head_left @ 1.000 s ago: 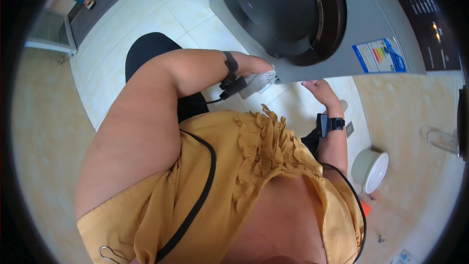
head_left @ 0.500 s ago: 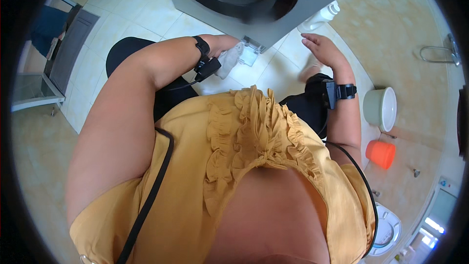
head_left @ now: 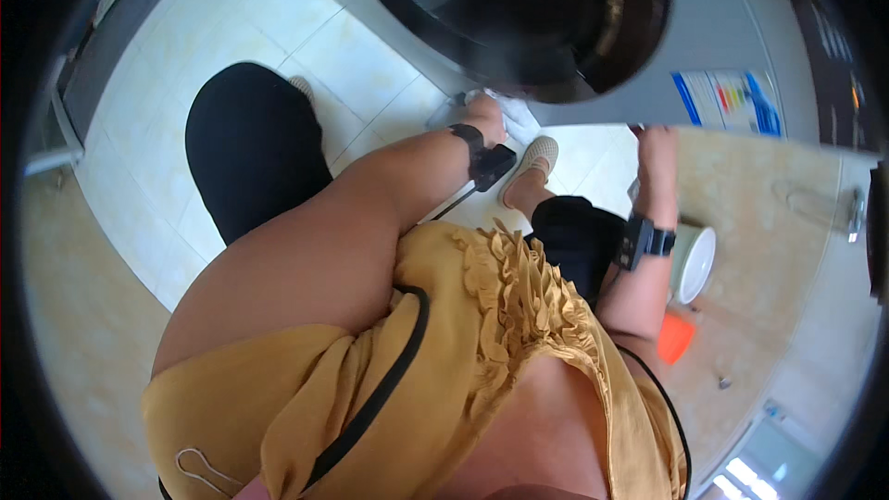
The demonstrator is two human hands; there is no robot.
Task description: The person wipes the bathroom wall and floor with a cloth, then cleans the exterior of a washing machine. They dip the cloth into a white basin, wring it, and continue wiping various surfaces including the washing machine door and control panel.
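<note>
A grey front-loading washing machine with a round, dark door stands in front of me. My left hand is low at the machine's bottom edge, closed on a pale cloth that is partly hidden by the hand and blurred. Over by the machine's right part, below a colourful label, is my right hand. Its fingertips meet the machine's lower edge in the picture, and the fingers are mostly hidden, so touch or grip does not show.
Right of my right forearm stand a pale green bucket and an orange container by the tiled wall. My shoe and bent knee rest over the tiled floor. A metal wall fixture is at far right.
My view has shifted, bringing the machine closer and more to the right. The left hand has moved right along its base with the cloth. My right hand has gone from spread fingers to the machine's edge.
</note>
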